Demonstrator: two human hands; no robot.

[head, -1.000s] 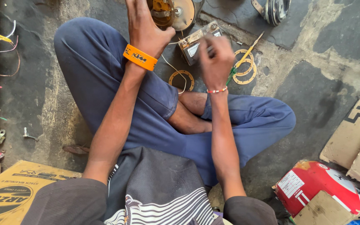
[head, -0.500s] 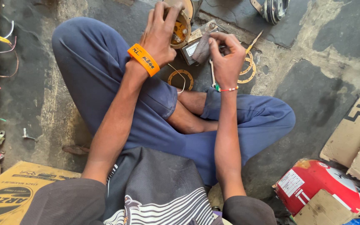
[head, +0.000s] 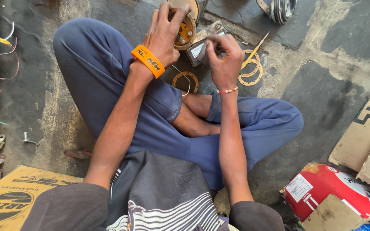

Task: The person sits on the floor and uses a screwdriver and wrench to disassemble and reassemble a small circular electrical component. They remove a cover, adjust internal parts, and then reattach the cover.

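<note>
Copper coil [head: 184, 32] now lower, left hand [head: 164, 34] gripping.

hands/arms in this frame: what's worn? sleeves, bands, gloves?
No gloves; both forearms bare. Left hand has a wide orange wristband with dark lettering at the wrist. Right hand has a thin red-and-white bead bracelet. Short dark grey sleeves end near the elbows.

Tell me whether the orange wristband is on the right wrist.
No, the orange wristband sits on the left wrist; the right wrist wears a thin beaded bracelet.
</note>
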